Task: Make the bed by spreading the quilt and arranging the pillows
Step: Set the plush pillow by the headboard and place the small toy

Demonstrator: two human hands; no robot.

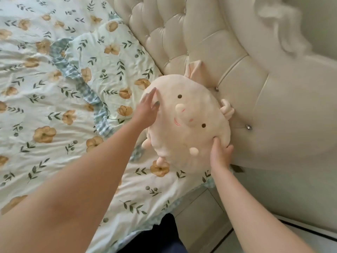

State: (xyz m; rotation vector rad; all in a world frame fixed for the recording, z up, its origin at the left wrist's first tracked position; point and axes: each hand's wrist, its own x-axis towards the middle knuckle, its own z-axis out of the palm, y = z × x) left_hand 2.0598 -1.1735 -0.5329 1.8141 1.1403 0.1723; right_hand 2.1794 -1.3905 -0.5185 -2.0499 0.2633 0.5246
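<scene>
A round pale-pink plush pillow point(187, 121) with a stitched face, small ears and stubby limbs leans against the tufted headboard. My left hand point(148, 108) lies flat on its left edge with straight fingers. My right hand point(219, 154) holds its lower right edge, thumb pressed into the front and fingers behind. Under it lies a floral pillow point(109, 57) with a blue checked ruffle, on the floral quilt point(36, 115) that covers the bed.
The cream tufted headboard point(228, 57) runs along the right. The bed's side panel point(198, 216) and a strip of pale floor point(310, 240) show at the lower right. My dark trouser leg point(164, 236) stands at the bed's edge.
</scene>
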